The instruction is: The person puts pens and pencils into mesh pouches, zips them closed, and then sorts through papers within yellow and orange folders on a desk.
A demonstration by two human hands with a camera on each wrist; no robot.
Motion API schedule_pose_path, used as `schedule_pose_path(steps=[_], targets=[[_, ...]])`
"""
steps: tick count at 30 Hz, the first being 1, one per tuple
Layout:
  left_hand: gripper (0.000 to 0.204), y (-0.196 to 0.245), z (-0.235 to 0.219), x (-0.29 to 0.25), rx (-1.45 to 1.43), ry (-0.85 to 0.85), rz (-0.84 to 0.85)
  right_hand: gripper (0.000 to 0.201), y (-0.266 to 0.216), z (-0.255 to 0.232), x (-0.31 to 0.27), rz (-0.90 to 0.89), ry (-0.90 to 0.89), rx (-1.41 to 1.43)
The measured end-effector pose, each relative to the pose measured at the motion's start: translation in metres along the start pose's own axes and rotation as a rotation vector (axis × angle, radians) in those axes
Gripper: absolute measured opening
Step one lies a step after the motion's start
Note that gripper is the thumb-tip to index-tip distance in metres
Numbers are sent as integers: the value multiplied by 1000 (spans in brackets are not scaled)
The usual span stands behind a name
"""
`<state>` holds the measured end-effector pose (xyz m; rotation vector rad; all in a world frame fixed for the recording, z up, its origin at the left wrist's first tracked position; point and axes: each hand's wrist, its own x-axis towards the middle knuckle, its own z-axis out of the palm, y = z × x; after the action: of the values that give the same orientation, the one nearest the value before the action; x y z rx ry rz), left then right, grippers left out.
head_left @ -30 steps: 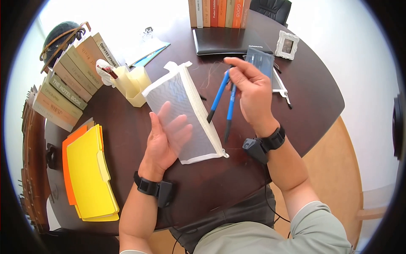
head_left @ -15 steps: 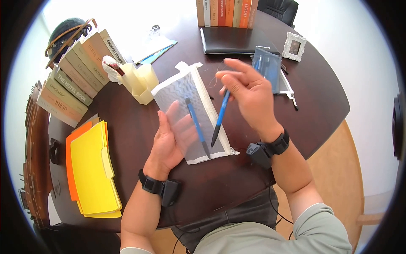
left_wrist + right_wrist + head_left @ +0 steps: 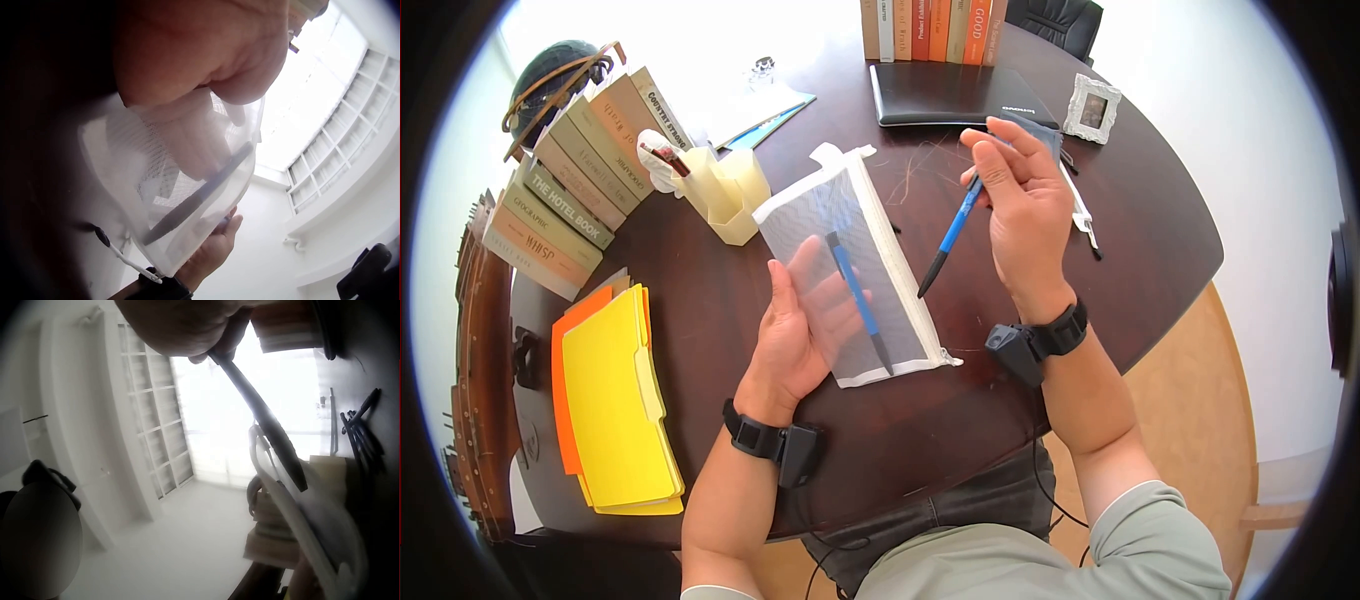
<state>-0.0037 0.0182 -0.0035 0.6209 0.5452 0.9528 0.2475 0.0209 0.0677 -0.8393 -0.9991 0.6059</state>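
In the head view, a white mesh zipper pouch (image 3: 805, 215) leans over my left hand (image 3: 795, 340), whose extended fingers show through the mesh. The left thumb stands apart, beside the pouch's edge. A blue pen (image 3: 860, 305) with a dark tip lies slanted within the pouch's outline, and the left wrist view shows this pen (image 3: 200, 203) hazily through the mesh. Right of the zipper side, my right hand (image 3: 1032, 225) pinches another blue pen (image 3: 948, 240) near its upper end, black tip pointing down toward the pouch.
A cream pen holder (image 3: 730, 205) stands behind the pouch, near a row of books (image 3: 565, 200). Yellow folders (image 3: 610, 400) lie at the left. A closed laptop (image 3: 950, 95), a white photo frame (image 3: 1090, 108) and a dark translucent pouch (image 3: 1040, 130) are toward the back right.
One of the two pens left my right hand and now lies in the mesh pouch. The right hand, keeping the other pen, has since moved a little right. My left hand stays with the pouch.
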Motion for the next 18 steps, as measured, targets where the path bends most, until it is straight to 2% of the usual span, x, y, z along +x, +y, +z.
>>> schedule_pose_path(steps=[3, 4, 7, 11, 14, 18], targets=[[71, -1, -4, 2, -36, -5, 0, 40, 1, 11, -11, 52, -134, -101], [70, 0, -1, 1, -38, 16, -2, 44, 3, 11, -13, 65, -253, -115], [68, -1, 0, 1, -44, 39, 5, 48, 4, 15, -24, 94, -415, -93], [66, -2, -2, 2, -65, 10, 21, 46, 8, 20, -31, 55, -520, -70], [67, -2, 8, 2, -149, -46, 46, 47, 9, 18, -33, 121, -601, -154], [66, 0, 11, 2, -112, -83, 60, 55, 3, 21, -36, 268, -656, -70]])
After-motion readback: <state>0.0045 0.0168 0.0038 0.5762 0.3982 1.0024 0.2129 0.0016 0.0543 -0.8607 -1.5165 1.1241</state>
